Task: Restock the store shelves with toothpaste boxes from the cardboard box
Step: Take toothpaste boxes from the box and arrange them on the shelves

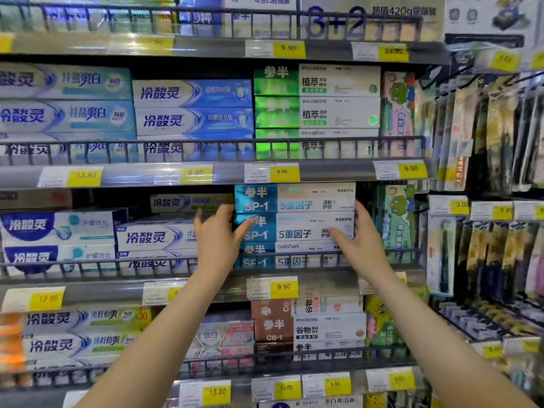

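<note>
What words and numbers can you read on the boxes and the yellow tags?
"SP-1" on the teal toothpaste boxes between both hands.
"oralshark" on the lowest teal box.
"CB-1" on the brown box.
"冷酸灵" on the blue boxes.
"9.90" on the yellow tag below the teal stack.
"6.00" on the tag at the right.
"15.80" on the bottom tag.
Small print on the boxes is too blurred.

Teal-and-white toothpaste boxes (pixel 294 226); yellow price tags (pixel 284 287)

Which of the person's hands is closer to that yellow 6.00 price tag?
Right. The right hand is below the 6.00 tag, slightly left; the left hand is much farther left.
</note>
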